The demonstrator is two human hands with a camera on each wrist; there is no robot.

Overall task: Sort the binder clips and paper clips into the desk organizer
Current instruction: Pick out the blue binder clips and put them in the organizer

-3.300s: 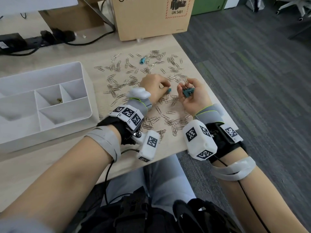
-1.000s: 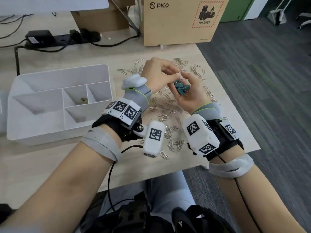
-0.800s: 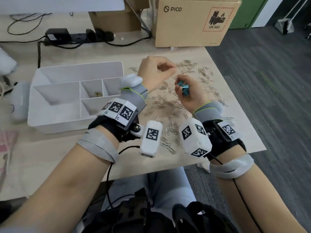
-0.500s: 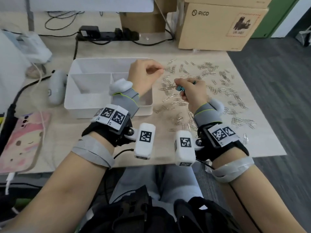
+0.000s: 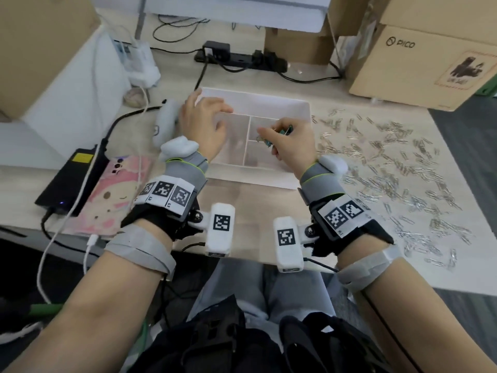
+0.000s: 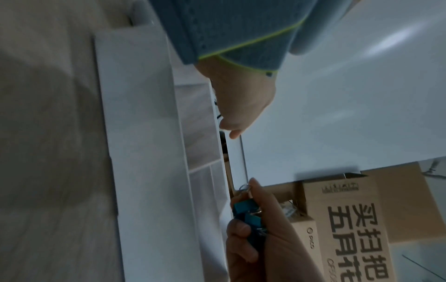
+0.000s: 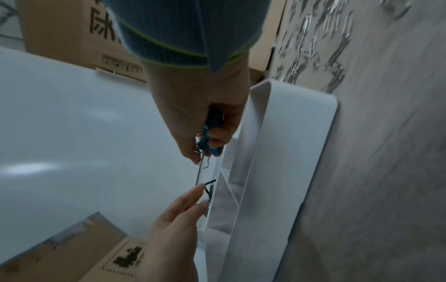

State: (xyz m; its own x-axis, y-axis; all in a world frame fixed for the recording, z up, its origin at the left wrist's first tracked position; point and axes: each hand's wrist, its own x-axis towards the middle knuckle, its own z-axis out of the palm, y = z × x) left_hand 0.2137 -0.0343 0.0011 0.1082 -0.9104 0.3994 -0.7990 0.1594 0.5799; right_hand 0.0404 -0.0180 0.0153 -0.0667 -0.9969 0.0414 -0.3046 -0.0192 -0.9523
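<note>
Nearest, over the white desk organizer (image 5: pixel 301 107) – right hand (image 5: pixel 294 144), grip curled tight round a bunch of teal binder clips (image 5: pixel 285 131), held above the small compartments. Beside it, left hand (image 5: pixel 204 127), grip loose and spread, holding nothing, above the large compartment. Off to the right, paper clips (image 5: pixel 390 157) strewn across the surface (image 5: pixel 250 200). Farther back – a cardboard box (image 5: pixel 419 63).

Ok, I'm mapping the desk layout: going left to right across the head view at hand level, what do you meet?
Black power bank → pink phone case → left hand → white desk organizer → right hand gripping teal binder clips → scattered paper clips.
</note>
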